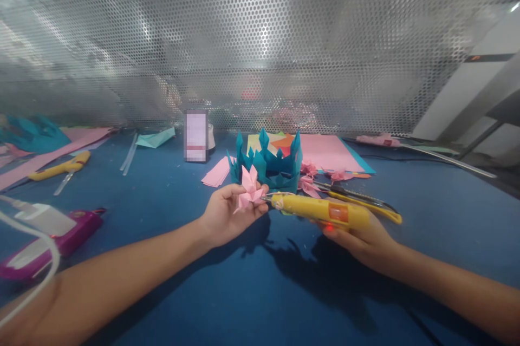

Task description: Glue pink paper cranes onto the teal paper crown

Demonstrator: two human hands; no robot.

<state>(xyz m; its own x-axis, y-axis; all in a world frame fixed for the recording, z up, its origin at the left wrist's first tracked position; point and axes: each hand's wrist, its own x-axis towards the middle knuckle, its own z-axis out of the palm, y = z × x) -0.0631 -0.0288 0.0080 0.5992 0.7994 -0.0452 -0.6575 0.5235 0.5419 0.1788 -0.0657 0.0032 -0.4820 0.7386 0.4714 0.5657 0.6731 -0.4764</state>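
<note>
Pinched in my left hand (227, 219) is a pink folded paper flower (250, 190), held up over the middle of the table. My right hand (365, 240) is wrapped round a yellow hot glue gun (317, 209), whose red light glows. The gun's metal nozzle points left and reaches the lower right of the flower; whether it touches the paper I cannot tell. Just behind the flower stands a teal folded paper crown (280, 167) with pointed tips. More pink paper flowers (309, 186) lie to the right of the crown.
A stack of coloured paper (329, 152) lies behind the crown. Scissors or a cutter with yellow handles (377, 208) sit at right. On the left are a purple power strip (81, 235) with a white charger, another yellow glue gun (60, 167) and glue sticks (129, 154). A phone (196, 135) stands upright.
</note>
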